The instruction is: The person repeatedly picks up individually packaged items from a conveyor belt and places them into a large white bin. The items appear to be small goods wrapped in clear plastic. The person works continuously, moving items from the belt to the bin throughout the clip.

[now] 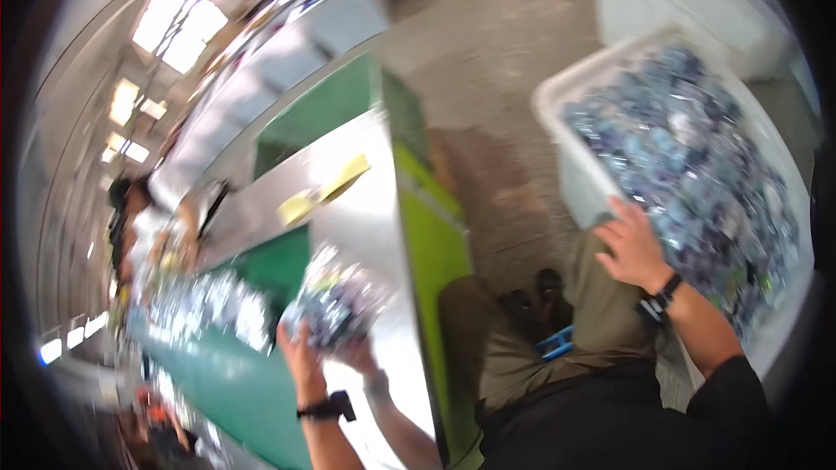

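My left hand (pixel 301 359), with a dark band at its wrist, grips a clear plastic bag (pixel 335 305) filled with small bluish and dark pieces. The bag is over the shiny metal tabletop (pixel 370 235), and what looks like the forearm's reflection shows in the metal. My right hand (pixel 634 248) is apart from it on the other side, fingers spread and nothing in them. It is by the near left rim of a white bin (pixel 570 170), heaped with small clear packets (pixel 679 157) of blue and purple pieces. Blur hides whether it touches the rim.
A green conveyor belt (pixel 200 383) carries shiny plastic bags (pixel 209 305) at left. Yellow pieces (pixel 326 191) lie on the metal top, with a green box (pixel 318 104) beyond. Another person (pixel 152 231) stands across the belt. A second white bin (pixel 688 0) is at the far right.
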Motion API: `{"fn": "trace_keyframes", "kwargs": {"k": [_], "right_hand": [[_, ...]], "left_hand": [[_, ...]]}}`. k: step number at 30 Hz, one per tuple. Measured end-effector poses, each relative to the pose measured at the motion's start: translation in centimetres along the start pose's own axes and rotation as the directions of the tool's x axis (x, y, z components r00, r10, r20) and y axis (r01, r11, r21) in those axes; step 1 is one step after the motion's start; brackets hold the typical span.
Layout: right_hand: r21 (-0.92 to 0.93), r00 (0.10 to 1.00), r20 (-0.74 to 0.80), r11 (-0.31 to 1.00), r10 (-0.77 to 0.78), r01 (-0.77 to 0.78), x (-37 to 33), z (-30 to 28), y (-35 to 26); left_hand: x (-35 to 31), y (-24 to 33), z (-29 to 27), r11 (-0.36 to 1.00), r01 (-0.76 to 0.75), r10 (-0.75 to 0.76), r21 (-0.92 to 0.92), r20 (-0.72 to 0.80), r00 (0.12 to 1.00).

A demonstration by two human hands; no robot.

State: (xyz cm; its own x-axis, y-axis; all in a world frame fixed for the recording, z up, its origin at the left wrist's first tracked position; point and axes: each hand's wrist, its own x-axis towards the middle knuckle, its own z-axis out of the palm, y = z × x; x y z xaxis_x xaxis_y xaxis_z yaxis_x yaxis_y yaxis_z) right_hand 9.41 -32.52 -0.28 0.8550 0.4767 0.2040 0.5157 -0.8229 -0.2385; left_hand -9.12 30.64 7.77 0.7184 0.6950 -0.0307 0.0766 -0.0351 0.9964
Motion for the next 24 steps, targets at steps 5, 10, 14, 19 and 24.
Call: {"fn": "trace_keyframes", "kwargs": {"k": [5,10,14,19,24], "right_hand": [[0.088,1.0,0.018,0.996,0.016,-0.017,0.3,-0.1,-0.2],[0.305,0.991,0.022,0.943,0.13,-0.131,0.8,-3.2,-1.4],[0.457,0.994,-0.099,0.886,-0.043,0.084,1.9,-8.1,-4.7],[0.397,0.917,-0.273,0.834,-0.292,0.384,3.1,-12.5,-10.7],[0.141,0.839,-0.36,0.865,-0.409,0.482,2.0,-11.8,-13.9]], "left_hand": [[2.0,0.5,5.1,0.97,0.103,-0.118,-0.222,-0.054,0.992],[-0.9,0.9,10.9,0.963,0.028,0.007,-0.268,0.131,0.991],[-4.2,2.0,16.0,0.857,0.331,-0.142,-0.396,0.436,0.889],[-9.8,3.6,23.8,0.686,0.634,-0.335,-0.358,0.618,0.712],[-15.9,3.0,29.6,0.716,0.631,-0.308,-0.299,0.676,0.67]]}}
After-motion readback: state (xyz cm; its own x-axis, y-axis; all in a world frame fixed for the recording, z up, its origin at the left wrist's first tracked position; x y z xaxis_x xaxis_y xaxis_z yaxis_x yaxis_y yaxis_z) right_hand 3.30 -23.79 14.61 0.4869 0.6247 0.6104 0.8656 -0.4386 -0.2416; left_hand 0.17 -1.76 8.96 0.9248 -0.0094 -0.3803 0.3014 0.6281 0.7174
